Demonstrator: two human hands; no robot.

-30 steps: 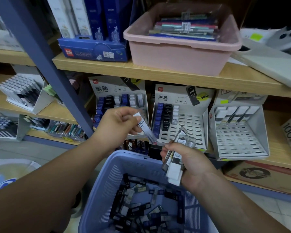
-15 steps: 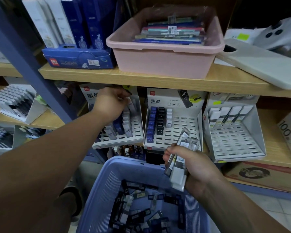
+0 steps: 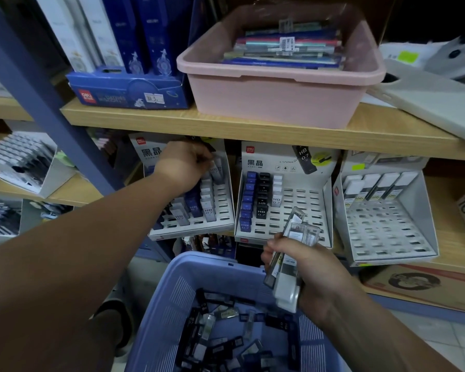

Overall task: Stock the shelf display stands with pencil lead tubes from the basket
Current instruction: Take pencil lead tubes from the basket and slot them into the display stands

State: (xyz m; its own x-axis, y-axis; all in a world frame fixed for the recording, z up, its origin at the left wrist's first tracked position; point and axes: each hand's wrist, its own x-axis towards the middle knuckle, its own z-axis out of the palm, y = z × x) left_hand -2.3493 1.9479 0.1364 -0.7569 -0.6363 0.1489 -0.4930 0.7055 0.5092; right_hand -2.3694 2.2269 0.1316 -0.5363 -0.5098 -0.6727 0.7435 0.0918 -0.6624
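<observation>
Left hand [image 3: 184, 167] has gone up to the left stand [image 3: 224, 210], pinching 1 tube [image 3: 217, 170] into its back row. Right hand [image 3: 317, 275] grips spare tubes [image 3: 302, 237] above basket [image 3: 199, 260].

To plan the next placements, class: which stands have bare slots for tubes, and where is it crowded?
Middle stand: bare slots right of its white column. Right stand: bare grid below its top row of tubes. Left stand: a bare strip along its right wall only; the rest is crowded, with the left hand at its top.
</observation>
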